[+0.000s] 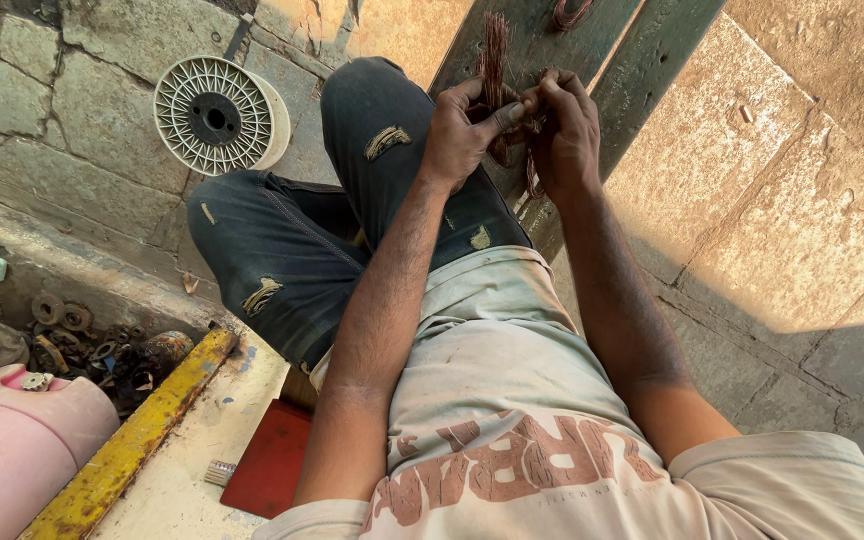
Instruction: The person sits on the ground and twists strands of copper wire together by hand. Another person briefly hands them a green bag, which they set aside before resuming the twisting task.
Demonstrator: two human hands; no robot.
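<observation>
Both hands meet above the raised knee. The left hand (464, 130) pinches a bundle of copper wire (495, 55) between thumb and forefinger, strands sticking upward; the right hand (564, 130) curls shut on its lower part.

The wire (495, 50) looks like bare copper, reddish with a dull shine. The spool (214, 115) is white ribbed plastic, matt. The jeans (292, 245) are dark, torn denim; the shirt (492, 400) is dusty, soft cloth. The floor (802, 230) is rough stone. The bar (132, 445) is chipped yellow-painted metal, and the parts (62, 325) are rusty metal.
</observation>
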